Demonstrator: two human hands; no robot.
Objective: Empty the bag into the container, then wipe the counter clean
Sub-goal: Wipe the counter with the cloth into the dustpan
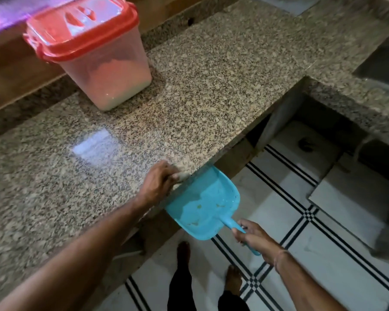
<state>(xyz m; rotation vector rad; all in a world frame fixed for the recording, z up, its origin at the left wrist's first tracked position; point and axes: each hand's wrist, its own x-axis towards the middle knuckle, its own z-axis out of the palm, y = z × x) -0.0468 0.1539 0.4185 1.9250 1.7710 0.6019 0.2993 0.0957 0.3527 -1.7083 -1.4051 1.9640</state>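
A clear plastic container (106, 72) with a red lid stands closed at the back left of the speckled granite counter (200, 90), partly filled with a pale powder. My left hand (161, 179) rests on the counter's front edge, fingers bent over the rim. Just below that edge my right hand (254, 237) grips the handle of a blue dustpan (206, 204), whose mouth sits against the counter edge. A few pale crumbs lie in the pan. No bag is in view.
A steel sink (384, 61) is set into the counter at the far right. Below lies a white tiled floor (290, 221) with black stripes, and my bare feet (183, 250) stand near the counter. A wooden ledge (14, 70) runs behind the container.
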